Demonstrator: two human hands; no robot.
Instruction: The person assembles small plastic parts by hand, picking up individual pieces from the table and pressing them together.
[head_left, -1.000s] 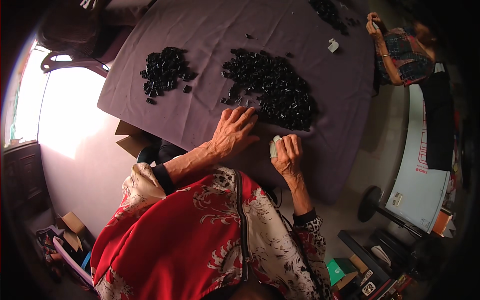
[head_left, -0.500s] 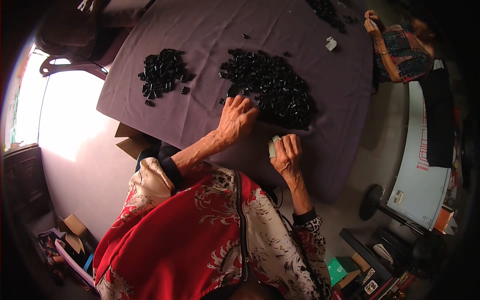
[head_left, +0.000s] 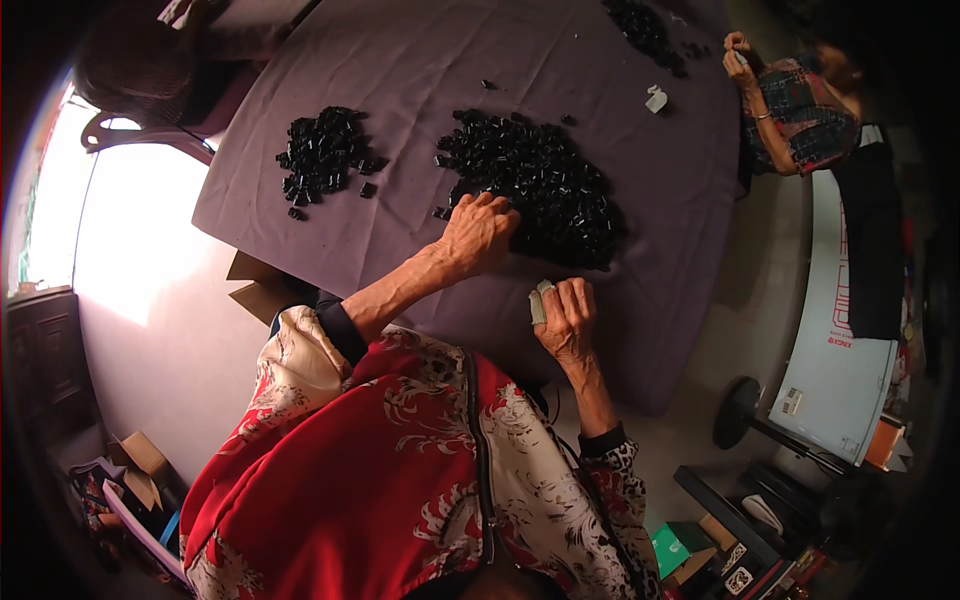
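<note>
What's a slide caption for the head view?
Left hand at large pile of black pieces, right hand holding pale item.

My left hand (head_left: 482, 228) was bent at the big black pile's (head_left: 550, 180) near edge; my right hand (head_left: 568, 320) was curled against a pale piece (head_left: 539, 303). A small pile (head_left: 325, 150) lay leftward on the desk (head_left: 665, 200).
</note>
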